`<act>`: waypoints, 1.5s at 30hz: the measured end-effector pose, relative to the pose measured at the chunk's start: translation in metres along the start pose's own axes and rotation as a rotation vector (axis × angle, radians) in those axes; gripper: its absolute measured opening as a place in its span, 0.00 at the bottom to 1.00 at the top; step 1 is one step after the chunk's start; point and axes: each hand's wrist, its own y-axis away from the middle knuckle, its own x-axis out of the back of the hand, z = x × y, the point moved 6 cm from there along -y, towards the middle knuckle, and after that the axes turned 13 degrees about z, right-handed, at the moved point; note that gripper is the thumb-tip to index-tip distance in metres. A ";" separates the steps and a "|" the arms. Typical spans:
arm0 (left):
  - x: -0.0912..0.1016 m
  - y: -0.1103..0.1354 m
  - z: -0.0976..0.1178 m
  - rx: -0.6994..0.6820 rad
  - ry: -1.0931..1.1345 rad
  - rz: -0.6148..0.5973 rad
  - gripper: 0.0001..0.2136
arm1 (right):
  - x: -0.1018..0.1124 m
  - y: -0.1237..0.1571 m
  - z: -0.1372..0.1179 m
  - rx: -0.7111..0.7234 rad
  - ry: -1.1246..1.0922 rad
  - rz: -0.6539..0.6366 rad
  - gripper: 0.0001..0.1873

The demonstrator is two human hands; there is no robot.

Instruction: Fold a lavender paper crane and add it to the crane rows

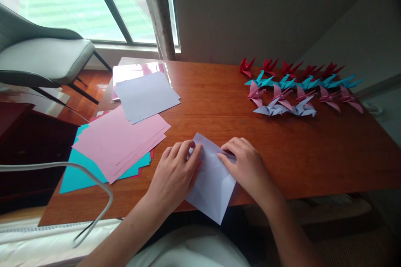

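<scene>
- Work observed: a creased, pale lavender paper sheet (211, 179) lies between the hands at the near edge of the brown wooden table (206, 108), its lowest corner overhanging.
- Left hand (177, 169): fingers curled, grasping the sheet at its upper left edge.
- Right hand (246, 160): thumb and forefinger pinching the sheet's right-hand edge.
- Step in hand: judged to be an intermediate fold; no crane form yet.
- Next move, in judgement: align the edges, then press the crease flat while one hand steadies the paper.
- Surroundings: folded pale lavender paper cranes (272, 109) stand at the front of coloured rows, right; flat pale lavender rectangular sheets (148, 96) lie left, overlapping pink paper sheets (120, 137).
</scene>
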 end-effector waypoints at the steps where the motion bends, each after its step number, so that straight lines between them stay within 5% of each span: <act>1: 0.000 0.000 0.000 -0.001 0.000 -0.002 0.13 | 0.000 -0.002 0.000 0.000 0.011 -0.001 0.06; 7: -0.001 0.000 0.000 0.017 -0.047 -0.075 0.16 | 0.011 0.005 0.005 -0.038 -0.005 -0.026 0.06; 15: -0.002 -0.009 -0.004 0.003 -0.104 -0.245 0.24 | 0.027 0.034 0.012 -0.284 -0.260 0.067 0.04; 20: -0.008 -0.014 -0.007 -0.068 -0.092 -0.260 0.21 | 0.022 0.041 -0.005 -0.125 -0.318 0.180 0.04; 25: -0.010 -0.016 -0.010 -0.097 -0.123 -0.229 0.21 | 0.018 0.047 -0.018 0.113 -0.193 0.263 0.14; 33: -0.011 -0.017 -0.012 -0.079 -0.125 -0.243 0.22 | 0.008 0.060 -0.028 0.320 -0.008 0.204 0.26; 45: -0.013 -0.017 -0.009 -0.102 -0.164 -0.248 0.23 | 0.005 0.061 -0.041 0.569 0.105 0.135 0.23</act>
